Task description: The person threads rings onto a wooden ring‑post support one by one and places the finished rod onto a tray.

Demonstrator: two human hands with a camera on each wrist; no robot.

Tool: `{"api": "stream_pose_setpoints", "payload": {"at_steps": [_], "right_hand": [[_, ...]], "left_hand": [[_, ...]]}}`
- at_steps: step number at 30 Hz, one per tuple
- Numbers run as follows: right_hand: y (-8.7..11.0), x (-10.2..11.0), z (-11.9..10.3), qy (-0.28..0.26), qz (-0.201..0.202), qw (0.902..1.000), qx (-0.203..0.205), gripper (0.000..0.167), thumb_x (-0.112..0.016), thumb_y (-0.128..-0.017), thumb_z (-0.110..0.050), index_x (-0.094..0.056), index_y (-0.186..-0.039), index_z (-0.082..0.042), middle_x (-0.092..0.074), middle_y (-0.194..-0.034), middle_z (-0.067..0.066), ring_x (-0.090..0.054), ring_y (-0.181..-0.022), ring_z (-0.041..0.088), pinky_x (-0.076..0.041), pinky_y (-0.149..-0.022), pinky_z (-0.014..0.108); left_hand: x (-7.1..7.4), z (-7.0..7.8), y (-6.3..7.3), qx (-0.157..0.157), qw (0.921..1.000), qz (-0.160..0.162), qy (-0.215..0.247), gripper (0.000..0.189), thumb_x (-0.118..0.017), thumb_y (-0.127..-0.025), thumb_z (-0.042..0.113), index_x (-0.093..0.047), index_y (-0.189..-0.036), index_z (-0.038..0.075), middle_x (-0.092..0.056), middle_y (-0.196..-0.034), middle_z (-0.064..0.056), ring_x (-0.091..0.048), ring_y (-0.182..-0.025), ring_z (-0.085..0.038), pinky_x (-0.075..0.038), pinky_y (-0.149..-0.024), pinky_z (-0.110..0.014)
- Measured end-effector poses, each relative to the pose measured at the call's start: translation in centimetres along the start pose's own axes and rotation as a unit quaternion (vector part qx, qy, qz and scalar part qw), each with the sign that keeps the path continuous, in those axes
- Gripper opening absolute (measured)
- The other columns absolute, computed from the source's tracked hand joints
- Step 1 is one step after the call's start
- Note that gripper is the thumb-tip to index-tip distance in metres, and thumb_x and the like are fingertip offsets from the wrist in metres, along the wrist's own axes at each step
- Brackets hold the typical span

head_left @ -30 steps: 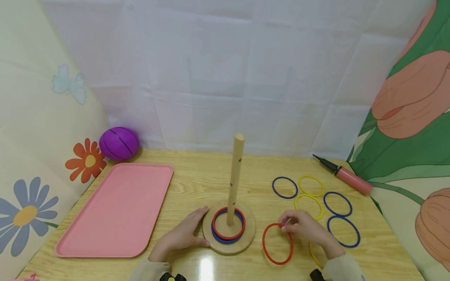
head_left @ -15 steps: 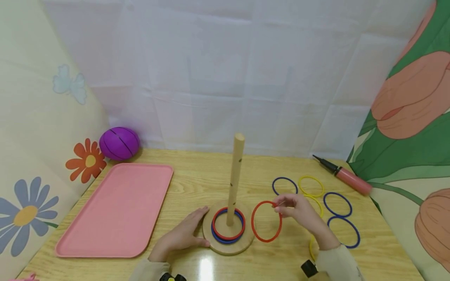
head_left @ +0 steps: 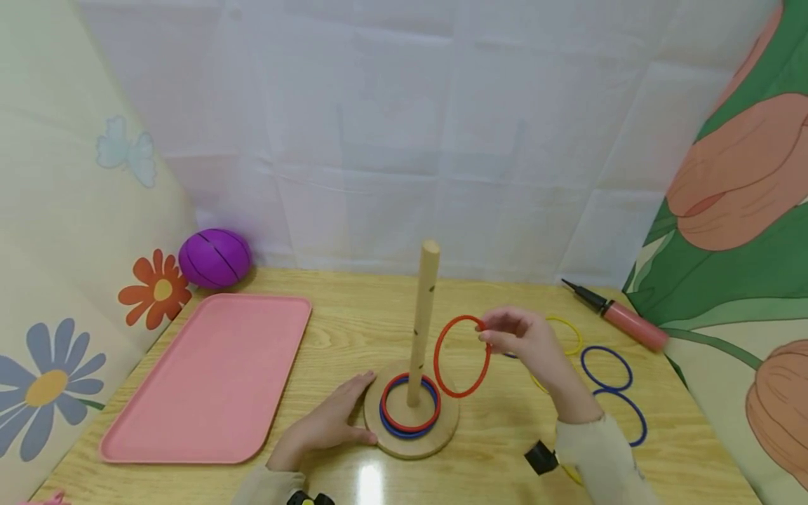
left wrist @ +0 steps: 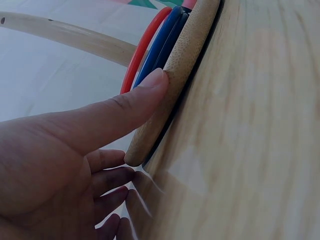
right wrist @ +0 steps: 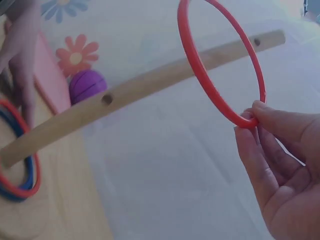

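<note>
My right hand [head_left: 524,347] pinches a red ring [head_left: 459,395] between thumb and fingertips. This ring hangs upright, right of the wooden peg [head_left: 424,308], its lower edge overlapping the round base [head_left: 447,424] in the head view. In the right wrist view the peg shows behind the held red ring [right wrist: 200,72]. My left hand [head_left: 328,421] rests against the base's left edge, fingers extended and thumb [left wrist: 150,85] pressing its rim. Around the foot of the peg lie a red ring [head_left: 410,428] and, under it, blue rings [head_left: 404,435].
A pink tray [head_left: 208,379] lies at the left, with a purple ball [head_left: 214,258] behind it. On the right are blue rings [head_left: 631,372] and yellow rings [head_left: 571,324], partly hidden by my right arm. A hand pump [head_left: 634,325] lies at the back right.
My right hand has risen and moved left and away from me, carrying the red ring from low beside the base up towards the peg. The left hand stays put.
</note>
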State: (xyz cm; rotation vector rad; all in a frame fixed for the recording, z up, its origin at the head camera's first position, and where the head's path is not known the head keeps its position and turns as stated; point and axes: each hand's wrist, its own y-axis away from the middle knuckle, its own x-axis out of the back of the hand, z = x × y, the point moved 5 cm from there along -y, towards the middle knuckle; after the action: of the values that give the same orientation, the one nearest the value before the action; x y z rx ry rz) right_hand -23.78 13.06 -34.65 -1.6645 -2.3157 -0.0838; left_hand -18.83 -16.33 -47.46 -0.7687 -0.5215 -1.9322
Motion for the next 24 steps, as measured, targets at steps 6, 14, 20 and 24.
{"api": "stream_pose_setpoints", "payload": {"at_steps": [6, 14, 20, 24], "right_hand": [[-0.7, -0.4, -3.2, -0.050, 0.028, 0.9983, 0.015, 0.020, -0.072, -0.088, -0.015, -0.067, -0.105, -0.007, -0.068, -0.091, -0.006, -0.067, -0.080, 0.010, -0.062, -0.074, 0.030], [-1.7, -1.4, -6.0, -0.142, 0.065, 0.9870, 0.038, 0.015, -0.067, -0.089, -0.004, -0.067, -0.098, -0.016, -0.067, -0.088, -0.007, -0.066, -0.080, 0.008, -0.062, -0.071, 0.026], [-2.1, -2.0, -7.3, -0.240, 0.102, 0.9649, 0.034, 0.023, -0.060, -0.091, 0.002, -0.066, -0.093, -0.020, -0.069, -0.087, -0.006, -0.064, -0.081, 0.007, -0.060, -0.069, 0.022], [-2.3, -2.3, -7.5, -0.274, 0.117, 0.9539, 0.036, 0.026, -0.059, -0.091, 0.004, -0.067, -0.091, -0.020, -0.069, -0.086, -0.006, -0.064, -0.081, 0.007, -0.060, -0.067, 0.021]], "left_hand": [[0.0, -0.1, 0.0, 0.000, 1.0000, -0.001, 0.000, 0.103, -0.082, -0.073, 0.038, -0.027, -0.149, -0.006, -0.027, -0.155, -0.029, -0.021, -0.143, -0.051, -0.018, -0.117, -0.065], [0.0, -0.1, 0.0, -0.004, 1.0000, 0.002, -0.006, 0.103, -0.082, -0.073, 0.038, -0.028, -0.149, -0.006, -0.028, -0.154, -0.029, -0.022, -0.143, -0.051, -0.019, -0.117, -0.065], [0.0, -0.1, 0.1, -0.001, 1.0000, -0.003, -0.004, 0.103, -0.082, -0.074, 0.038, -0.027, -0.149, -0.006, -0.027, -0.155, -0.029, -0.021, -0.143, -0.051, -0.019, -0.117, -0.065], [0.0, -0.1, 0.1, 0.001, 1.0000, -0.003, -0.003, 0.103, -0.082, -0.074, 0.038, -0.027, -0.149, -0.006, -0.027, -0.155, -0.029, -0.021, -0.143, -0.051, -0.019, -0.117, -0.065]]}}
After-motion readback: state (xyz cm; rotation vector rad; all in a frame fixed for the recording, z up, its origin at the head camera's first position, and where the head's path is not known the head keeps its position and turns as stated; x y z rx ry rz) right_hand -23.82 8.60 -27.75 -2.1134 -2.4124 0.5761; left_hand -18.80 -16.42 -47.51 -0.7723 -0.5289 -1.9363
